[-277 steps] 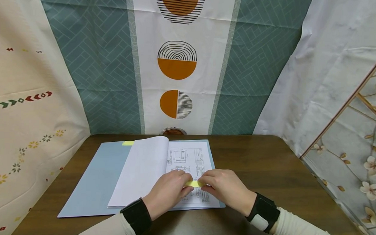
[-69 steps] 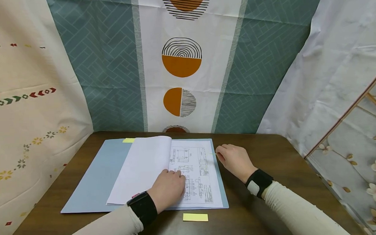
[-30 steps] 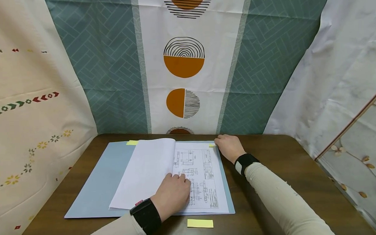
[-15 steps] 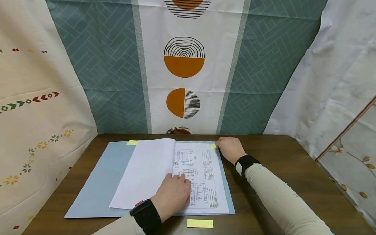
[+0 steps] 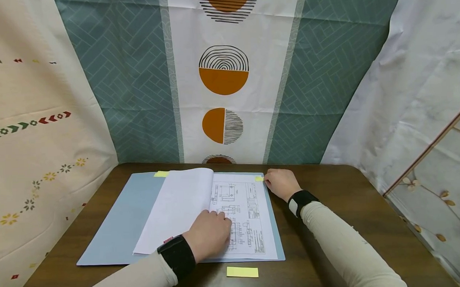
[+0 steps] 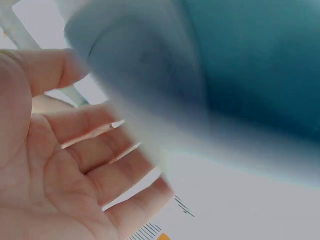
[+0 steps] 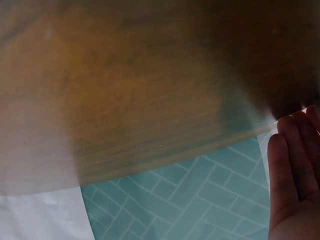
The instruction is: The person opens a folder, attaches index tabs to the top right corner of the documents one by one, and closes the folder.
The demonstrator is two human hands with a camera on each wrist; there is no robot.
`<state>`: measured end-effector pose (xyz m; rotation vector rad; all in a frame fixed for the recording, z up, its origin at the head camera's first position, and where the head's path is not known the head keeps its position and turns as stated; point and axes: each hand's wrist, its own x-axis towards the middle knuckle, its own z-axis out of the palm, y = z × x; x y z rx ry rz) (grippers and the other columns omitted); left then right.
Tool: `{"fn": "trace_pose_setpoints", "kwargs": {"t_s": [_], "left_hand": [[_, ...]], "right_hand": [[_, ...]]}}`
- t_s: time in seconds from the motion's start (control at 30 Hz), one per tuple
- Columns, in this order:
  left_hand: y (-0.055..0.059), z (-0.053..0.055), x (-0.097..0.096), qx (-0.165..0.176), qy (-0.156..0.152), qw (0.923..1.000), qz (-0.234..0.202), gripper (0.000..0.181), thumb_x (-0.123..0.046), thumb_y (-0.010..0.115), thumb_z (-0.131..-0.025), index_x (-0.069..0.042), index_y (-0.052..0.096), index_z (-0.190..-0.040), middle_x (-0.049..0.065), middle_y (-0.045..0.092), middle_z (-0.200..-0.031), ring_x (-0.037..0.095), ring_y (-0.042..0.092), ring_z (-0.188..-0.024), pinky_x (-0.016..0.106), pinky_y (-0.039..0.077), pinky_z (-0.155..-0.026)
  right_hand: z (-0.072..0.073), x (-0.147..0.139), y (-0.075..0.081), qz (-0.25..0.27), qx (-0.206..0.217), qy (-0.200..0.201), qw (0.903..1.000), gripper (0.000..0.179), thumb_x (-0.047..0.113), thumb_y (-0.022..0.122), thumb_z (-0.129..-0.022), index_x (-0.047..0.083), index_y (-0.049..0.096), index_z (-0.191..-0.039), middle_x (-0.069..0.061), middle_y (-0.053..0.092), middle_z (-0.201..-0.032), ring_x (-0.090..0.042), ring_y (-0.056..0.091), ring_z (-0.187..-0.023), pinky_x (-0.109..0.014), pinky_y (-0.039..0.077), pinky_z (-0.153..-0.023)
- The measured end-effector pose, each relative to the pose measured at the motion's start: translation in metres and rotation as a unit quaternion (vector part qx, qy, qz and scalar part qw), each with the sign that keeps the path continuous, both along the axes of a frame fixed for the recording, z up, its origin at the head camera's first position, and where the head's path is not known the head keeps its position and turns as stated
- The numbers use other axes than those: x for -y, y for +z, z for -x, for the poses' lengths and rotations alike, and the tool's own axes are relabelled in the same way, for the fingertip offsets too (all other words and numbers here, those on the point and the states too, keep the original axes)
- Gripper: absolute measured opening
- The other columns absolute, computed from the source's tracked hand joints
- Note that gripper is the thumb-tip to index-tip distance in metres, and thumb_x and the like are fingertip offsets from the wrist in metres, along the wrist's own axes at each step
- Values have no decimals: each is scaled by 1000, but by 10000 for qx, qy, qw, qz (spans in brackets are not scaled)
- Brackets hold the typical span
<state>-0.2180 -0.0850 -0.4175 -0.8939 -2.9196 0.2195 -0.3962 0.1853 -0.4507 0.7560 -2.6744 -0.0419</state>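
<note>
A light blue folder [image 5: 120, 219] lies open on the table, with a white page [image 5: 179, 208] turned to the left and a page of technical drawings [image 5: 240, 189] on the right. My left hand [image 5: 210, 233] rests on the drawing page near the fold; the left wrist view shows its fingers [image 6: 115, 180] loosely extended. At the page's upper right corner sits a small yellow sticky note [image 5: 258, 179]. My right hand [image 5: 281, 184] pinches its right end, the thumb being hidden. A pad of yellow sticky notes [image 5: 242, 272] lies in front of the folder, untouched.
Another yellow sticky note [image 5: 161, 174] sticks out at the upper left of the turned page. The brown wooden table [image 5: 331, 224] extends to the right of the folder. Patterned cloths [image 5: 136, 87] hang behind and at both sides.
Earlier both hands held the yellow pad above the page; it now lies on the table. My right hand brought one note to the page's upper right corner. Lately it has shifted slightly nearer.
</note>
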Motion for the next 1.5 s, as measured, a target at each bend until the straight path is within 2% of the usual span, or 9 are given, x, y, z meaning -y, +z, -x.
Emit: {"fn": "trace_pose_setpoints", "kwargs": {"t_s": [0.17, 0.37, 0.6, 0.77, 0.97, 1.07, 1.2, 1.3, 1.5], "left_hand": [[22, 14, -7, 301, -74, 9995, 108, 19, -28, 79, -98, -10, 82, -97, 4, 72, -79, 18, 56, -64, 36, 52, -66], [37, 42, -32, 136, -110, 9988, 458, 26, -31, 78, -101, -12, 82, -119, 4, 77, -106, 21, 70, -87, 41, 61, -86], [25, 87, -67, -229, -127, 9968, 749, 38, -33, 64, -112, -15, 69, -146, 1, 68, -146, 21, 67, -129, 42, 58, -101], [12, 112, -81, -39, 45, 9984, 557, 48, -36, 59, -115, -14, 59, -158, 1, 57, -163, 23, 57, -145, 45, 55, -110], [-16, 140, -88, 455, 205, 9982, 323, 61, -47, 57, -115, -16, 49, -167, 0, 45, -173, 27, 44, -157, 52, 44, -121], [-19, 143, -85, 597, 203, 9979, 143, 63, -49, 53, -116, -17, 46, -169, 0, 42, -175, 27, 40, -160, 53, 39, -125], [-11, 135, -78, 613, 80, 9981, -12, 62, -49, 51, -117, -16, 46, -169, 1, 43, -174, 29, 39, -161, 54, 36, -126], [-12, 135, -76, 607, 58, 9981, -57, 63, -51, 50, -116, -16, 46, -169, 0, 43, -174, 30, 37, -162, 56, 35, -127], [-25, 147, -72, 803, 301, 9957, -350, 71, -60, 47, -114, -17, 44, -170, 0, 41, -176, 30, 33, -164, 60, 29, -129]], "right_hand": [[1, -3, 0, -47, 30, -84, 9999, 6, 12, 85, -98, 13, 88, -102, -1, 74, -89, -17, 63, -73, -35, 59, -75], [2, -2, 2, -131, -25, 55, 9999, 5, 9, 85, -96, 13, 87, -93, 0, 71, -84, -17, 58, -70, -34, 57, -70], [1, 1, -2, -59, -62, 152, 9998, 12, 6, 86, -94, 14, 85, -85, -1, 70, -81, -17, 62, -68, -37, 59, -68], [0, 2, -3, 111, -39, 206, 9997, 10, 5, 86, -93, 13, 85, -88, -1, 71, -84, -20, 68, -73, -41, 60, -70], [2, -2, -1, 46, 166, 39, 9998, 8, 8, 87, -94, 14, 88, -99, 0, 73, -90, -20, 71, -80, -39, 62, -77], [3, -2, 0, 29, 177, 40, 9998, 6, 9, 87, -96, 14, 88, -100, -1, 74, -92, -20, 72, -82, -39, 63, -79], [4, -3, 1, 15, 183, 42, 9998, 5, 11, 85, -97, 13, 88, -100, -1, 74, -92, -20, 72, -82, -40, 63, -80], [4, -3, 0, -9, 158, 23, 9999, 5, 11, 86, -96, 14, 88, -100, -1, 74, -92, -20, 72, -81, -40, 63, -78], [3, -2, 0, -35, 226, -43, 9997, 4, 12, 84, -99, 13, 87, -97, -2, 75, -92, -19, 71, -79, -38, 63, -79]]}}
